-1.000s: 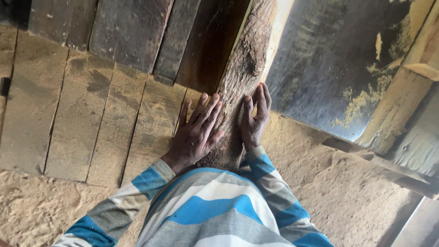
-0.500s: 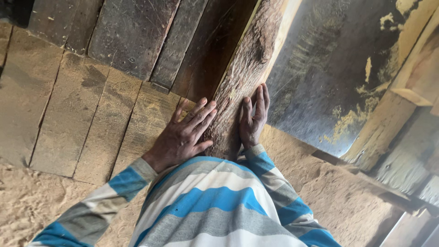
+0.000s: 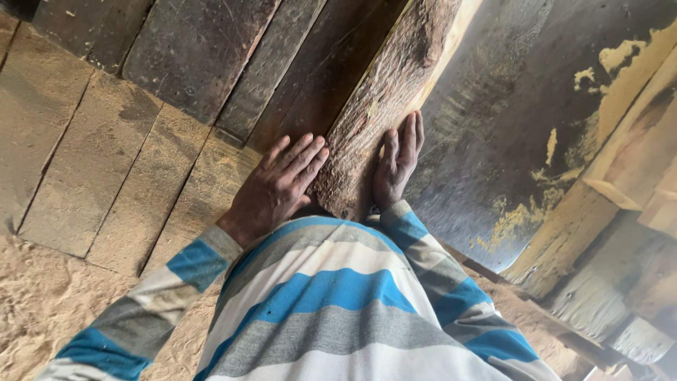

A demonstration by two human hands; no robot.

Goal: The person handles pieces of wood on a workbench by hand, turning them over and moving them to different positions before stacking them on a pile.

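- Since a second ago the left hand (image 3: 276,185) has slid a little back along the rough log slab (image 3: 386,99), its sleeve now reaching further out toward 7 o'clock; the right hand (image 3: 397,161) keeps much the same spot on the slab's far edge
- The view has tilted too, so the slab runs more steeply from the torso toward 1 o'clock than it did before
- My reading: the two palms are steadying or pressing the slab rather than lifting it, and the small shift looks like a change of grip, not a move of the wood
- Left hand: open and flat, fingers spread, palm on the slab's left edge, fingertips aimed at 1 o'clock; it clasps nothing
- Right hand: open, fingers straight and close together, lying along the slab's right edge, pointing at 12 o'clock
- The slab lies between the two hands, touching both, its near end against the striped shirt (image 3: 331,296) at 6 o'clock
- Dark planks (image 3: 204,49) stack at 11 o'clock; dusty floorboards (image 3: 92,162) at 9 o'clock; sawdust (image 3: 42,303) at 8 o'clock; a grey metal surface (image 3: 508,106) at 2 o'clock
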